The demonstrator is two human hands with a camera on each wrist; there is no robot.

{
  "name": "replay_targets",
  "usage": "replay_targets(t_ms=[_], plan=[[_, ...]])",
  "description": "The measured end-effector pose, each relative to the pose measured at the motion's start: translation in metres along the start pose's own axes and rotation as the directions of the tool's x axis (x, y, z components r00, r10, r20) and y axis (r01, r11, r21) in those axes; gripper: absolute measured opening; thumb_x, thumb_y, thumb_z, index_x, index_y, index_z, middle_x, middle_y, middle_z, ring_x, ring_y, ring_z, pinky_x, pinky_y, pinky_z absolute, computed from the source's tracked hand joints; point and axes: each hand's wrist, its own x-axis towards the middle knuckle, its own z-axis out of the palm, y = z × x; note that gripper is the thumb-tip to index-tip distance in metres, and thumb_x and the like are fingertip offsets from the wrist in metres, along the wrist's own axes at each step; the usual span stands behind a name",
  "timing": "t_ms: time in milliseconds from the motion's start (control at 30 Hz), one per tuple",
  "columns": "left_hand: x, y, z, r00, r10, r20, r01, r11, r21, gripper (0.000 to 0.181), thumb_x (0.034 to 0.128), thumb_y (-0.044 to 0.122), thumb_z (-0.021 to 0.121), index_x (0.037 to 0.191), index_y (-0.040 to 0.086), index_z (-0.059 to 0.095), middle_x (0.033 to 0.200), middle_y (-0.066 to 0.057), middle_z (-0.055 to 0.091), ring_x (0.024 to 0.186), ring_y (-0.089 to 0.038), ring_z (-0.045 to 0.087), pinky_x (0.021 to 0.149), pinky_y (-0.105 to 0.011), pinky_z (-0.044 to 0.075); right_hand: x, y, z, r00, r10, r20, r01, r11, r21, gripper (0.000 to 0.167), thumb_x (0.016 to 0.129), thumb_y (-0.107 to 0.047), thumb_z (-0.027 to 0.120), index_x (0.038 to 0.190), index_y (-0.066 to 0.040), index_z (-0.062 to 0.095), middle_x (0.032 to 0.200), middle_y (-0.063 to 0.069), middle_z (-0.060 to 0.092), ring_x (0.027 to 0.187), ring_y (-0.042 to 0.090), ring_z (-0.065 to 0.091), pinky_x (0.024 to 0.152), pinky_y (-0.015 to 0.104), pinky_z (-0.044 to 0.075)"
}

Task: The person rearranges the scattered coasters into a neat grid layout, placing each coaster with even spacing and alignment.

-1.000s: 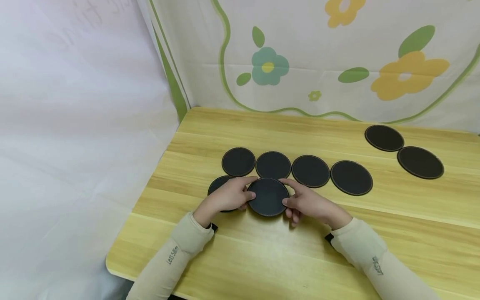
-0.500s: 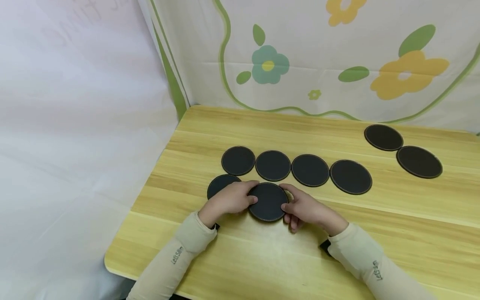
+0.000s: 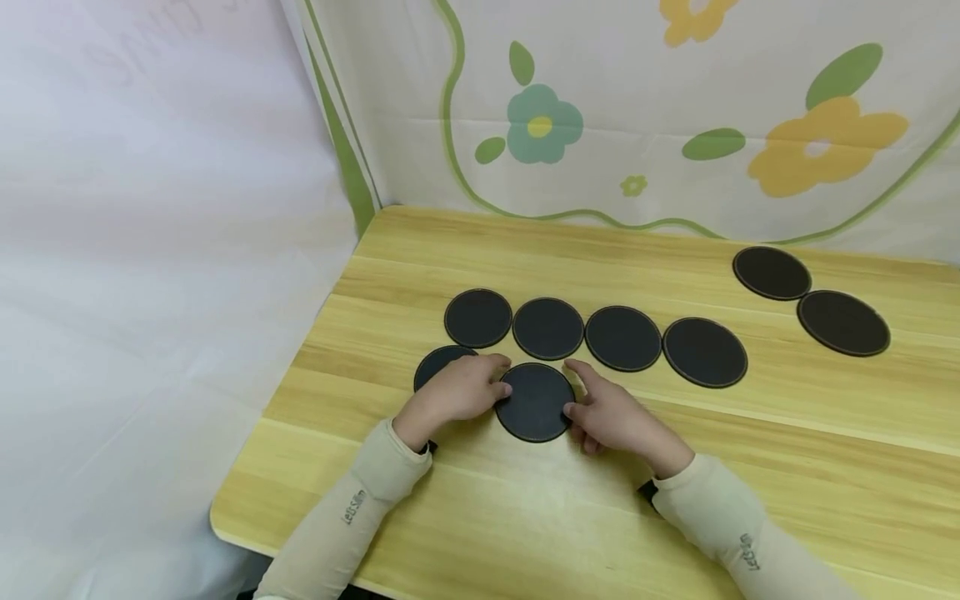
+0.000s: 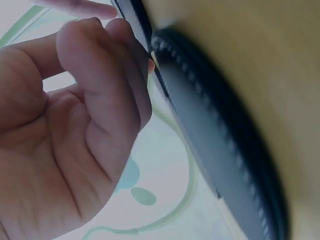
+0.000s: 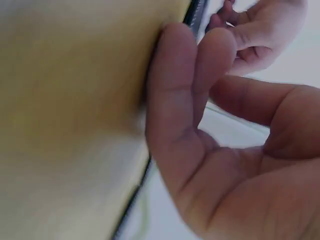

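Note:
A round black coaster (image 3: pixel 535 403) with a stitched rim lies flat on the wooden table between my two hands. At its left edge is my left hand (image 3: pixel 459 388), its thumb tip touching the rim and its forearm side partly covering another black coaster (image 3: pixel 442 364). My right hand (image 3: pixel 621 419) is at the right edge; the thumb tip touches the rim while the index finger points away from it. In the left wrist view, the left hand (image 4: pixel 85 110) stands beside a thick dark coaster edge. Loosely bent fingers of the right hand (image 5: pixel 200 125) show in the right wrist view.
Behind my hands several black coasters form a row, from the leftmost coaster (image 3: pixel 478 317) to the rightmost coaster (image 3: pixel 705 352). Two more, a far coaster (image 3: pixel 772 272) and a near coaster (image 3: pixel 843 322), lie at the back right. A flowered cloth (image 3: pixel 585 183) hangs behind the table (image 3: pixel 525 517).
The coaster between my hands has come slightly toward me and now lies flat on the table. My right index finger has moved off its rim. The other coasters stay put.

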Motion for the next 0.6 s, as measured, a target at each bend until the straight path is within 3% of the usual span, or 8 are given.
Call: replay_targets(t_ms=[100,200,267,400,600], plan=[[-0.003,-0.004,-0.007,1.000,-0.003,-0.028,0.003,1.000,0.021,0.032,0.1026,0.018,0.061,0.134,0.010,0.064,0.122,-0.005,0.068,0.112,-0.024,0.063,0.095,-0.041,0.049,-0.002,-0.004,0.006,0.993,-0.107,-0.045,0.094,0.968,-0.232,0.056,0.100,-0.007,0.060,0.153,-0.010,0.042,0.083,0.013,0.068,0.066,0.024,0.065,0.064,0.042,0.053],[-0.004,-0.010,-0.012,0.998,0.013,-0.059,-0.008,0.997,0.081,0.018,0.0988,0.010,0.062,0.116,0.010,0.068,0.104,-0.002,0.069,0.092,-0.020,0.063,0.085,-0.039,0.051,-0.003,-0.005,0.011,0.976,-0.213,-0.043,0.174,0.885,-0.431,0.049,0.097,-0.008,0.065,0.145,-0.008,0.054,0.113,0.017,0.070,0.098,0.032,0.067,0.087,0.049,0.052],[-0.004,-0.014,-0.014,0.998,0.016,-0.053,-0.009,0.993,0.119,0.011,0.0973,0.009,0.063,0.107,0.011,0.067,0.100,-0.001,0.067,0.088,-0.018,0.061,0.083,-0.038,0.050,-0.004,-0.005,0.014,0.968,-0.250,-0.034,0.199,0.838,-0.508,0.048,0.095,-0.009,0.068,0.142,-0.006,0.057,0.125,0.019,0.066,0.113,0.036,0.063,0.097,0.052,0.048],[-0.002,-0.020,-0.014,1.000,0.016,0.001,-0.016,0.993,0.119,0.008,0.0965,0.010,0.066,0.104,0.011,0.064,0.097,0.000,0.064,0.086,-0.017,0.059,0.081,-0.036,0.049,-0.005,-0.004,0.016,0.962,-0.271,-0.031,0.205,0.795,-0.571,0.051,0.093,-0.009,0.072,0.141,-0.005,0.057,0.115,0.018,0.070,0.107,0.036,0.065,0.094,0.051,0.050],[0.003,-0.022,-0.012,0.999,0.024,0.030,-0.026,0.999,0.048,0.008,0.0980,0.009,0.065,0.105,0.011,0.062,0.099,0.000,0.063,0.088,-0.016,0.058,0.082,-0.034,0.048,-0.004,-0.003,0.016,0.954,-0.297,-0.030,0.224,0.779,-0.586,0.051,0.092,-0.009,0.073,0.140,-0.005,0.058,0.110,0.016,0.071,0.102,0.035,0.067,0.090,0.051,0.051]])
